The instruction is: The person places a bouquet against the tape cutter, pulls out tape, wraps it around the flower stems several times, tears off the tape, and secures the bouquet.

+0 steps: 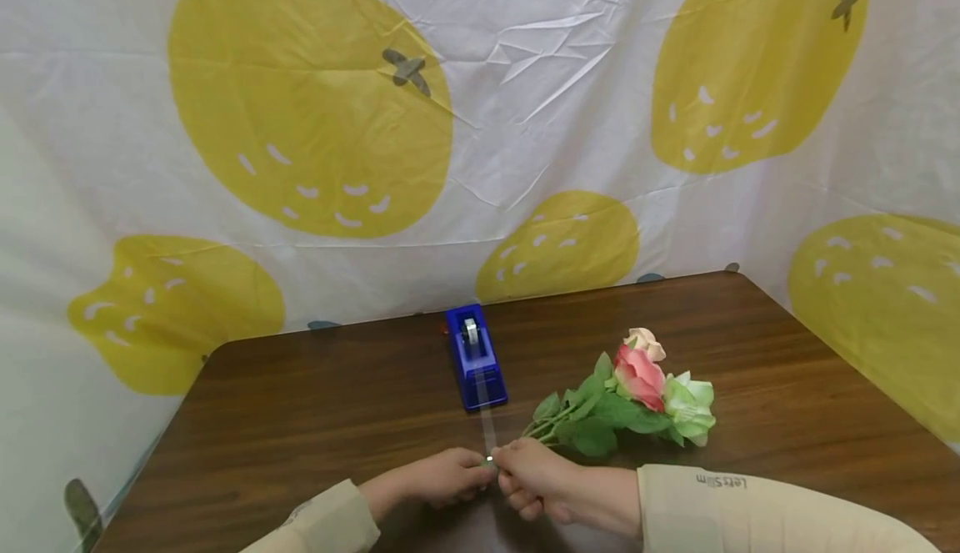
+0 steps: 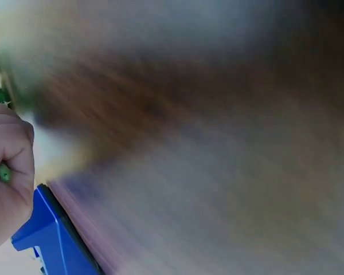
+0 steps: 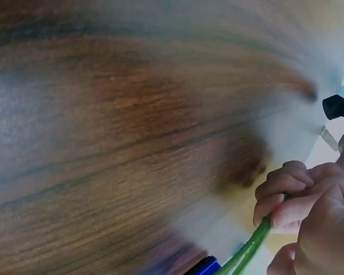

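Several artificial flowers with green stems lie toward the right, with pink, peach and pale green blooms. My left hand grips the stems close to their lower end; a green stem tip pokes out of the fist in the left wrist view. From a blue tape dispenser, a clear strip of tape runs toward me to the stems. Where the tape meets the stems, my right hand pinches it with thumb and forefinger, its other fingers curled. Both hands nearly meet there.
The dispenser stands near the back of the brown wooden table. A white curtain with yellow fruit prints hangs behind it and at the sides. A black wrist camera shows beyond the hands in the right wrist view.
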{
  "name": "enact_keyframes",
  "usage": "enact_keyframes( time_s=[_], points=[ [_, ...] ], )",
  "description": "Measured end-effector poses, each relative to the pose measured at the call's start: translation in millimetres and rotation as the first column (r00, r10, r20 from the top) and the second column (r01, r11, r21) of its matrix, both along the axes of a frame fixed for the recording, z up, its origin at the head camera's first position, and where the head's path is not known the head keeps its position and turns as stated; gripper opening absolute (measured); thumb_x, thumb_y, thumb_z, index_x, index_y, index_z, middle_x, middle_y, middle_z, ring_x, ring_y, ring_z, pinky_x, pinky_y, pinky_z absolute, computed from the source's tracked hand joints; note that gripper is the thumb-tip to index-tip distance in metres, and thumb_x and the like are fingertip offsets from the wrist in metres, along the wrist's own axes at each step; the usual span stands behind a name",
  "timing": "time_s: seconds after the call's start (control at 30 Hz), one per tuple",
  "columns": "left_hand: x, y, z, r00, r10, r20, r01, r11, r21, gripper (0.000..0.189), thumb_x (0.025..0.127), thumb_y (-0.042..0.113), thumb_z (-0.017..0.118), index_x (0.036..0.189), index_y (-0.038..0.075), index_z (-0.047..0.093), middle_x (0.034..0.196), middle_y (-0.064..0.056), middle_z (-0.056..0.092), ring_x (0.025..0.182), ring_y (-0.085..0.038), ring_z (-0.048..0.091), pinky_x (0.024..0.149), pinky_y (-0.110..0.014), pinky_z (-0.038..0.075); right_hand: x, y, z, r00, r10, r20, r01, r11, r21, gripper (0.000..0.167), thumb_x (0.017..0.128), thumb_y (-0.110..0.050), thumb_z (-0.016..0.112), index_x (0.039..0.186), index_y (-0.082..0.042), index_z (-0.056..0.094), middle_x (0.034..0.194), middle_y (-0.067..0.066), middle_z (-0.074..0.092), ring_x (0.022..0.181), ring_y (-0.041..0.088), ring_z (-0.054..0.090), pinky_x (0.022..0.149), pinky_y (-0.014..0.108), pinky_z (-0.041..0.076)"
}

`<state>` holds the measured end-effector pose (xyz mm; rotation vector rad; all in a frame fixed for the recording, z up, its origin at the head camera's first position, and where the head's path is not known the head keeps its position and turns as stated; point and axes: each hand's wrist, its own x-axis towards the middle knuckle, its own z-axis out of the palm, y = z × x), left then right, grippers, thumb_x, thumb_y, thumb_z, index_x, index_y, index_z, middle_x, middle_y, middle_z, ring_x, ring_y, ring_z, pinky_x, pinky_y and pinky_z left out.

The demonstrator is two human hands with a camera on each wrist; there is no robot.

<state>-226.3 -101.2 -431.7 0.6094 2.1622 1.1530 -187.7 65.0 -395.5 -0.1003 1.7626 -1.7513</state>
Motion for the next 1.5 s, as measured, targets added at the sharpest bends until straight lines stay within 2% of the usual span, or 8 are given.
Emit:
enact_keyframes(
  time_s=[0.17, 0.3, 0.4, 0.57, 0.73, 0.9, 1.13, 1.5],
  points=[
    [6.7, 2.8, 5.2, 0.988, 0.033, 0.152, -0.04, 0.998, 0.044, 0.029, 0.093, 0.027, 0.043, 0.067, 0.016, 0.037, 0.047, 0.008, 0.025, 0.037, -0.001, 0.017, 0.034, -0.018, 0.013, 2.3, -1, 0.8, 1.0, -0.023, -0.018, 0.023, 1.0, -0.012, 0.034, 0.098, -0.013, 0.026, 0.065, -0.013, 0.035, 0.045, -0.01, 0.017, 0.038, 0.001, 0.011, 0.036, 0.017, 0.011],
    [8.2, 2.6, 10.0, 0.97, 0.02, 0.244, -0.044, 0.995, 0.091, 0.029, 0.091, 0.026, 0.041, 0.064, 0.016, 0.035, 0.048, 0.009, 0.021, 0.039, -0.002, 0.013, 0.036, -0.02, 0.009, 4.0, -1, 0.7, 0.998, -0.043, -0.039, 0.043, 0.999, -0.013, 0.031, 0.097, -0.014, 0.027, 0.069, -0.012, 0.038, 0.045, -0.01, 0.018, 0.038, 0.001, 0.012, 0.036, 0.017, 0.011],
    [7.4, 1.8, 11.8, 0.951, -0.007, 0.31, -0.035, 0.991, 0.13, 0.026, 0.09, 0.023, 0.039, 0.065, 0.017, 0.034, 0.049, 0.008, 0.02, 0.04, -0.002, 0.012, 0.037, -0.02, 0.007, 4.9, -2, 0.0, 0.997, -0.051, -0.059, 0.051, 0.999, -0.01, 0.037, 0.098, -0.015, 0.027, 0.062, -0.013, 0.036, 0.044, -0.009, 0.019, 0.037, 0.002, 0.013, 0.036, 0.017, 0.012],
    [6.6, 0.4, 14.8, 0.918, -0.019, 0.396, -0.057, 0.982, 0.18, 0.023, 0.087, 0.019, 0.036, 0.064, 0.017, 0.032, 0.051, 0.009, 0.02, 0.041, -0.001, 0.011, 0.038, -0.019, 0.006, 5.7, -3, -1.5, 0.994, -0.077, -0.083, 0.078, 0.997, 0.006, 0.038, 0.098, -0.015, 0.029, 0.061, -0.013, 0.039, 0.045, -0.009, 0.025, 0.037, 0.002, 0.016, 0.036, 0.016, 0.015],
    [8.6, 1.0, 19.8, 0.897, 0.028, 0.441, -0.108, 0.982, 0.156, 0.016, 0.081, 0.023, 0.034, 0.066, 0.019, 0.034, 0.051, 0.011, 0.02, 0.041, 0.0, 0.011, 0.038, -0.017, 0.006, 6.4, -2, -3.9, 0.991, -0.119, -0.064, 0.121, 0.992, 0.028, 0.031, 0.097, -0.015, 0.03, 0.071, -0.009, 0.045, 0.047, -0.008, 0.032, 0.039, 0.002, 0.02, 0.038, 0.016, 0.018],
    [12.3, 4.2, 21.2, 0.919, 0.096, 0.383, -0.156, 0.98, 0.127, 0.017, 0.081, 0.027, 0.034, 0.067, 0.018, 0.037, 0.051, 0.01, 0.023, 0.041, 0.0, 0.012, 0.037, -0.017, 0.007, 7.5, -2, -4.7, 0.99, -0.129, -0.057, 0.131, 0.991, 0.027, 0.028, 0.096, -0.013, 0.03, 0.076, -0.007, 0.048, 0.048, -0.008, 0.033, 0.039, 0.002, 0.022, 0.038, 0.016, 0.02],
    [14.2, 8.3, 16.4, 0.957, 0.146, 0.251, -0.184, 0.974, 0.136, 0.036, 0.092, 0.037, 0.039, 0.063, 0.017, 0.035, 0.047, 0.01, 0.02, 0.039, -0.001, 0.013, 0.036, -0.019, 0.009, 5.9, -3, -6.4, 0.99, -0.128, -0.052, 0.13, 0.991, 0.032, 0.025, 0.091, -0.009, 0.033, 0.07, -0.011, 0.046, 0.049, -0.008, 0.034, 0.04, 0.002, 0.023, 0.039, 0.015, 0.022],
    [15.0, 7.0, 10.3, 0.963, 0.163, 0.212, -0.2, 0.965, 0.167, 0.037, 0.095, 0.036, 0.039, 0.064, 0.014, 0.037, 0.045, 0.009, 0.021, 0.037, -0.001, 0.013, 0.035, -0.018, 0.011, 0.3, 1, -7.7, 0.995, -0.095, 0.026, 0.093, 0.995, 0.047, 0.013, 0.087, -0.006, 0.04, 0.085, -0.008, 0.053, 0.052, -0.007, 0.036, 0.041, 0.001, 0.026, 0.041, 0.014, 0.024]
  ],
)
